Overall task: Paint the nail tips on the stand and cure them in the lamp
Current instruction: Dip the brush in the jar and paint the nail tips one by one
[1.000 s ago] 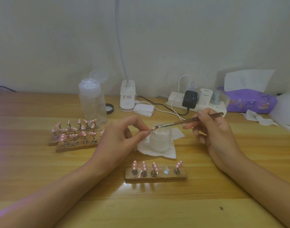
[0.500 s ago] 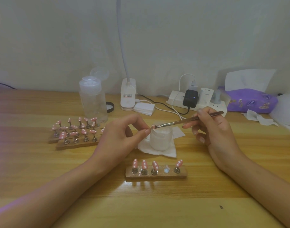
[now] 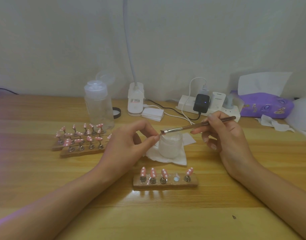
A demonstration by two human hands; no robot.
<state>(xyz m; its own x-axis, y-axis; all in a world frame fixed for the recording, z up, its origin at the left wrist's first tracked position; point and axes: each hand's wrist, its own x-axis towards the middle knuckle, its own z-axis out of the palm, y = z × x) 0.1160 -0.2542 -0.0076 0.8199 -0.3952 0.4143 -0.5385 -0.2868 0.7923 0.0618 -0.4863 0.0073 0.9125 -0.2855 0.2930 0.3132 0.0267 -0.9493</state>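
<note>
My left hand (image 3: 129, 146) pinches a small nail tip (image 3: 159, 135) between thumb and forefinger, mostly hidden by the fingers. My right hand (image 3: 225, 135) grips a thin brush (image 3: 195, 126) whose bristles touch that tip, just above a frosted white jar (image 3: 170, 144). In front lies a wooden stand (image 3: 166, 185) holding several pink nail tips with white dots; its fourth post is bare. Two more wooden stands (image 3: 82, 151) with several pink dotted tips sit at the left. The white lamp base (image 3: 135, 103) with a gooseneck stands at the back.
A clear pump bottle (image 3: 98, 104) stands behind the left stands, beside a black lid (image 3: 117, 112). A white tissue (image 3: 167, 155) lies under the jar. A power strip (image 3: 206, 105) with chargers and cables, a purple tissue pack (image 3: 265, 105) and white pads (image 3: 152, 113) line the back.
The brush tip has slid slightly left along the nail tip held in my left hand. Both hands otherwise stay in place.
</note>
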